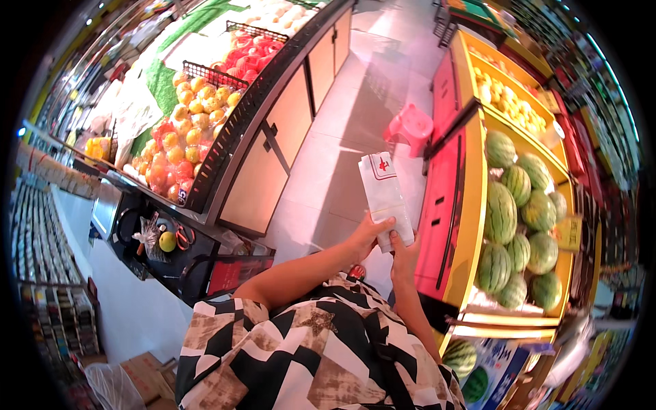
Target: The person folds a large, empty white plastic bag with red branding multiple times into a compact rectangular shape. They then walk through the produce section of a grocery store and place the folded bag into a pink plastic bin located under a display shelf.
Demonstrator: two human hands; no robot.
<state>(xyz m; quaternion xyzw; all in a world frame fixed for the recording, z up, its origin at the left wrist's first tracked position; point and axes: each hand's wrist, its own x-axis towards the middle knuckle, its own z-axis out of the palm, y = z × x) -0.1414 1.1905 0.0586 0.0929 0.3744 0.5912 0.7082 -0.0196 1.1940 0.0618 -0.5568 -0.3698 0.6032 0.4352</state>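
Note:
Both hands hold a flat, folded white packet (385, 192) with a red mark near its top, in front of my body. It looks like paper or thin plastic; which, I cannot tell. My left hand (370, 234) grips its lower left edge, thumb across the front. On the lower right, my right hand (405, 252) pinches it with the thumb on top. The far end of the packet points up the aisle, free of the fingers.
Bagged orange fruit (192, 120) fills a black crate on the left display counter (277, 123). Watermelons (499, 212) lie in a yellow bin at right. A pink plastic stool (411, 128) stands in the aisle. Red-handled scissors (184, 237) and a round yellow-green fruit (167, 241) rest on a black stand.

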